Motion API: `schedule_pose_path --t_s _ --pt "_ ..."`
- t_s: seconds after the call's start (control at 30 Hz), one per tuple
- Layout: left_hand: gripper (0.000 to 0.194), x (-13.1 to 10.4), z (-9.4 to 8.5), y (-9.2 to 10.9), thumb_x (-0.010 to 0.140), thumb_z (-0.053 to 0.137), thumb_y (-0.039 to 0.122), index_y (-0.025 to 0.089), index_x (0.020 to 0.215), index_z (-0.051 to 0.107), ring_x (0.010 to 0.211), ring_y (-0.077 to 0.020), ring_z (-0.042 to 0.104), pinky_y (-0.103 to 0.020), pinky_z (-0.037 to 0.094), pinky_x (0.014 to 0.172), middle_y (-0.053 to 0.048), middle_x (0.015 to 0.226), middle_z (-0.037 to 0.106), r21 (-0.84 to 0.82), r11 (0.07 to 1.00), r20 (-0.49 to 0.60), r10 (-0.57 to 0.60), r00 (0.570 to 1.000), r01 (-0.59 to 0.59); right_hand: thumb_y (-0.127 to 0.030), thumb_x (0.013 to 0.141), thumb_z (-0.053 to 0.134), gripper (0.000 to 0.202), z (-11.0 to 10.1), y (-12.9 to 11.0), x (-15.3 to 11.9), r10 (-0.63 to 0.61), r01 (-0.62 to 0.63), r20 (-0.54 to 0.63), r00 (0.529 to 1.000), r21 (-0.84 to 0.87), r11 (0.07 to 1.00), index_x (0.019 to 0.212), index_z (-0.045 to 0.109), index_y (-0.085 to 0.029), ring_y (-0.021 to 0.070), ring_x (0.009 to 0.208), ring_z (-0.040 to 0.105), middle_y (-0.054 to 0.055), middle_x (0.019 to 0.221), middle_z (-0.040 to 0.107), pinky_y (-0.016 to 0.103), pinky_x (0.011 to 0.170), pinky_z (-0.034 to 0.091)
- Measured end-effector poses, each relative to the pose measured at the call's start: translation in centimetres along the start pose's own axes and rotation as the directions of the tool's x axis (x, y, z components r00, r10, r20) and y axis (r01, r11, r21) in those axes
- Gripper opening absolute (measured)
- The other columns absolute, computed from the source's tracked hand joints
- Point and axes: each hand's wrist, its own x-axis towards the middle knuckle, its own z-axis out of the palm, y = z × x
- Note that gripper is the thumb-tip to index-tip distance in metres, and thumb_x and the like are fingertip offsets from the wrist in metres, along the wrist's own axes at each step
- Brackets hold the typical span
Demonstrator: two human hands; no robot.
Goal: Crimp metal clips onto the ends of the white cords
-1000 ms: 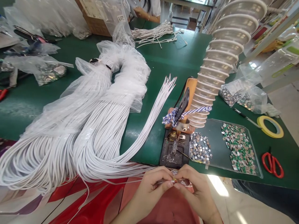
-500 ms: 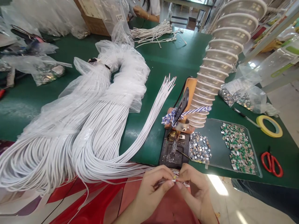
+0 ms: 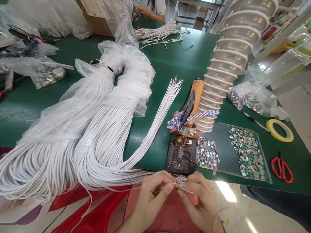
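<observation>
My left hand [image 3: 155, 194] pinches a white cable between thumb and forefinger, close to its end. A small yellow piece with a touch of red [image 3: 176, 185] shows at that cable end, between my two hands. My right hand [image 3: 200, 199] is just to the right, thumb and forefinger drawn together beside the yellow piece; what they grip is too small to make out. More white cable ends lie behind my fingers at the table edge. A large bundle of white cables [image 3: 104, 139], partly wrapped in clear plastic, stretches across the table at left.
A soldering stand [image 3: 181, 158] stands before my hands, under a clear ribbed hose [image 3: 230, 58]. Right of it, a tray [image 3: 225, 152] holds small metal connectors and green boards. Red scissors [image 3: 282, 170], yellow tape [image 3: 279, 130] and a pen [image 3: 255, 122] lie farther right. A co-worker's hand [image 3: 145, 12] shows at the back.
My left hand has shifted slightly left, and my right hand has turned a little. The yellow piece at the cable end now shows more plainly between them.
</observation>
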Motion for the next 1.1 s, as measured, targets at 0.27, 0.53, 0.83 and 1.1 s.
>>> schedule_pose_path --t_s 0.27,0.53,0.83,1.1 --pt "0.042 0.0 0.1 -0.1 0.095 0.057 0.044 0.016 0.065 0.063 0.062 -0.0144 0.058 -0.023 0.041 0.059 -0.003 0.066 0.064 0.056 0.998 0.052 0.024 0.998 -0.027 -0.004 0.088 0.056 0.024 0.0 0.3 0.3 0.027 -0.026 0.023 0.999 -0.01 1.0 0.096 0.066 -0.025 0.0157 0.073 0.06 0.002 0.083 0.06 0.024 0.065 0.053" --pt "0.015 -0.3 0.7 -0.7 0.096 0.06 0.023 0.018 0.084 0.066 0.076 -0.0135 0.068 -0.019 0.053 0.071 -0.004 0.083 0.07 0.172 0.915 -0.023 0.374 0.927 -0.365 -0.028 0.091 0.066 0.014 1.3 -0.5 0.2 0.422 -0.379 -0.04 0.906 0.369 0.849 0.078 0.064 -0.023 0.0135 0.066 0.053 -0.001 0.075 0.055 0.021 0.056 0.042" --pt "0.022 -0.3 0.2 -0.4 0.098 0.056 0.028 0.018 0.079 0.064 0.068 -0.0121 0.063 -0.019 0.049 0.064 -0.002 0.077 0.068 0.147 0.941 -0.028 0.313 0.949 -0.306 -0.026 0.089 0.07 0.006 0.8 -0.2 0.2 0.333 -0.268 -0.139 0.933 0.35 0.897 0.086 0.067 -0.024 0.0149 0.069 0.054 0.0 0.077 0.056 0.022 0.058 0.045" --pt "0.046 0.1 0.5 -0.4 0.095 0.054 0.047 0.016 0.061 0.058 0.058 -0.0131 0.051 -0.023 0.035 0.055 -0.002 0.062 0.057 0.066 0.998 0.056 0.012 0.998 -0.015 -0.014 0.094 0.06 0.011 -0.5 -0.4 0.5 -0.005 0.006 0.008 1.0 -0.07 0.998 0.1 0.063 -0.023 0.0145 0.067 0.058 0.001 0.078 0.057 0.023 0.058 0.051"
